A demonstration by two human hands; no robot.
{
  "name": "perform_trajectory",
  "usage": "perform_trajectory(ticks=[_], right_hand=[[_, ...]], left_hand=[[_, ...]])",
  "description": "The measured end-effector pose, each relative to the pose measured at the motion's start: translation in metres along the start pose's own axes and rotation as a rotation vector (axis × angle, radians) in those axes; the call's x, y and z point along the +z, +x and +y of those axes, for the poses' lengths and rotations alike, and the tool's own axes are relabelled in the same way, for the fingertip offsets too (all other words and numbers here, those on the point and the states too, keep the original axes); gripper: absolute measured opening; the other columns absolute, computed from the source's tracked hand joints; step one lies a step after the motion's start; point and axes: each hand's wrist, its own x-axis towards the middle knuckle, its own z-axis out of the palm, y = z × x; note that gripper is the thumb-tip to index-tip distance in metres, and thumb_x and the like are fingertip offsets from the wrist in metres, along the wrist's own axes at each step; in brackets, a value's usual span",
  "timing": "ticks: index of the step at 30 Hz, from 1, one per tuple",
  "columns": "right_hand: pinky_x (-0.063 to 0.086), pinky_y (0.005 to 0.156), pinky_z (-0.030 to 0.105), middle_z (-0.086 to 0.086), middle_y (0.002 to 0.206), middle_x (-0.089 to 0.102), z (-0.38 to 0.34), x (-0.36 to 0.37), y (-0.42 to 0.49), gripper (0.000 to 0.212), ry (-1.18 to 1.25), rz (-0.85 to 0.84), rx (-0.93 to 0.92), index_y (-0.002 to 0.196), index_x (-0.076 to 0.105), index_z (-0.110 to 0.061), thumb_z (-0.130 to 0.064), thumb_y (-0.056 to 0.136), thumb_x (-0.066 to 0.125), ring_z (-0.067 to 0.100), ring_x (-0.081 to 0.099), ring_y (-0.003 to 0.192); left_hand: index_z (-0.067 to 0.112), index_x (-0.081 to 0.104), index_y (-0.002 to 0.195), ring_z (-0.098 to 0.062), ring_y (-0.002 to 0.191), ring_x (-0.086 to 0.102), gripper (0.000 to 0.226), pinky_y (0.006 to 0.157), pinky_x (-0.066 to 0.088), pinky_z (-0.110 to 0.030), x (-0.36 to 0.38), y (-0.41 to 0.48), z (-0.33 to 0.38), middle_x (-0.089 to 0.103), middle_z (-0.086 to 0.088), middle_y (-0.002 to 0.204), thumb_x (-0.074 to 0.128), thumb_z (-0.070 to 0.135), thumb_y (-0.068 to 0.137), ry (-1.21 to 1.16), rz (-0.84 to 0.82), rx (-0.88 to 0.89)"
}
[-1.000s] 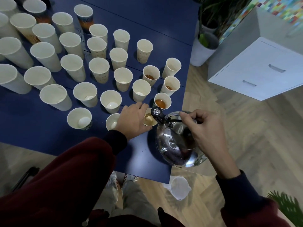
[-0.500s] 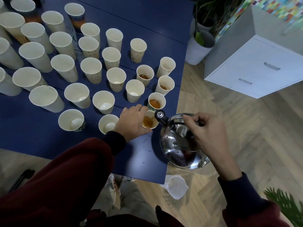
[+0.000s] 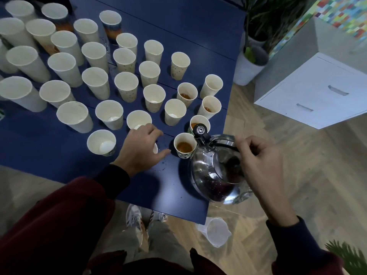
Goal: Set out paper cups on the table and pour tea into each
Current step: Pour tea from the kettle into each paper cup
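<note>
Many white paper cups stand on the blue table (image 3: 168, 195); most are empty. Several at the right edge hold brown tea, among them the nearest one (image 3: 184, 147) and another (image 3: 186, 95) farther back. My right hand (image 3: 258, 161) grips the handle of a shiny steel kettle (image 3: 212, 179), which hangs over the table's right front corner. Its spout (image 3: 199, 130) points up beside the nearest tea cup. My left hand (image 3: 142, 149) curls over an empty cup (image 3: 155, 148) just left of that cup and hides nearly all of it.
A clear plastic jug (image 3: 216, 233) sits on the wood floor under the table corner, near my shoes (image 3: 137, 215). A white plant pot (image 3: 248, 66) and a white drawer cabinet (image 3: 317, 90) stand to the right of the table.
My left hand let go of the nearest tea cup and shifted left onto the neighbouring empty cup. The kettle stayed by the corner with its spout lifted off that cup.
</note>
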Motion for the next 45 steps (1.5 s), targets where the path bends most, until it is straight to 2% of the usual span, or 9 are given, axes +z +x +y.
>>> perform_trajectory(ticks=[6,8,10,13,15,19,25,35,45], right_hand=[[0.038,0.056,0.032,0.002,0.051,0.047,-0.02,0.012,-0.011,0.045,0.033,-0.007,-0.052,0.056,0.053,-0.012,-0.03,0.095,0.067,0.011,0.044,0.054],[0.038,0.056,0.034,0.006,0.052,0.049,-0.024,0.016,-0.016,0.045,0.034,-0.014,-0.069,0.056,0.054,-0.012,-0.03,0.095,0.068,0.012,0.045,0.054],[0.037,0.055,0.029,-0.007,0.048,0.049,-0.029,0.022,-0.022,0.044,0.025,-0.028,-0.079,0.056,0.055,-0.01,-0.027,0.094,0.069,0.002,0.047,0.052],[0.037,0.055,0.03,-0.006,0.048,0.05,-0.033,0.032,-0.028,0.043,0.005,-0.054,-0.111,0.058,0.055,-0.005,-0.024,0.093,0.07,0.004,0.049,0.051],[0.039,0.055,0.035,0.006,0.051,0.051,-0.034,0.038,-0.032,0.043,-0.01,-0.075,-0.127,0.058,0.056,-0.006,-0.026,0.093,0.071,0.02,0.049,0.053],[0.039,0.055,0.031,-0.004,0.049,0.051,-0.036,0.047,-0.038,0.042,-0.031,-0.125,-0.085,0.059,0.058,-0.011,-0.034,0.092,0.071,0.01,0.047,0.051],[0.041,0.057,0.034,-0.007,0.047,0.048,-0.039,0.055,-0.045,0.045,-0.095,-0.127,-0.108,0.053,0.052,-0.02,-0.034,0.091,0.071,0.013,0.046,0.052],[0.043,0.057,0.035,0.0,0.052,0.057,-0.046,0.05,-0.052,0.043,-0.164,-0.118,-0.109,0.056,0.057,-0.018,-0.039,0.09,0.071,0.019,0.055,0.056],[0.04,0.054,0.031,0.0,0.05,0.056,-0.047,0.045,-0.052,0.043,-0.179,-0.129,-0.117,0.055,0.057,-0.018,-0.038,0.09,0.072,0.017,0.052,0.052]], left_hand=[[0.008,0.063,0.105,-0.034,0.085,0.056,0.065,0.063,0.042,-0.04,-0.015,-0.037,-0.009,0.057,-0.012,0.098,0.07,0.06,0.067,0.033,0.143,-0.107],[0.006,0.061,0.108,-0.036,0.083,0.055,0.075,0.061,0.045,-0.043,-0.014,-0.045,-0.012,0.055,-0.014,0.098,0.072,0.063,0.061,0.039,0.101,-0.185],[0.002,0.059,0.113,-0.038,0.085,0.056,0.086,0.063,0.05,-0.048,-0.011,-0.05,-0.014,0.056,-0.016,0.101,0.079,0.063,0.056,0.041,0.013,-0.242],[-0.001,0.056,0.119,-0.041,0.089,0.058,0.087,0.07,0.053,-0.051,-0.003,-0.051,-0.016,0.056,-0.019,0.105,0.092,0.047,0.056,0.002,-0.048,-0.287],[0.001,0.057,0.118,-0.04,0.09,0.058,0.074,0.069,0.052,-0.047,0.002,-0.052,-0.014,0.056,-0.018,0.104,0.088,0.04,0.064,-0.016,-0.033,-0.293],[0.008,0.054,0.123,-0.035,0.1,0.056,0.064,0.068,0.049,-0.044,0.01,-0.055,-0.005,0.054,-0.011,0.11,0.081,0.039,0.073,-0.059,-0.021,-0.333],[0.015,0.049,0.127,-0.029,0.114,0.053,0.063,0.077,0.05,-0.044,0.013,-0.057,0.003,0.053,-0.005,0.122,0.078,0.04,0.077,-0.14,-0.072,-0.287],[0.014,0.05,0.123,-0.029,0.109,0.055,0.061,0.075,0.05,-0.045,0.007,-0.057,0.001,0.055,-0.005,0.12,0.08,0.034,0.074,-0.166,-0.086,-0.266],[0.015,0.05,0.121,-0.028,0.105,0.057,0.061,0.075,0.051,-0.044,0.004,-0.054,0.001,0.057,-0.005,0.118,0.081,0.035,0.072,-0.17,-0.078,-0.264]])
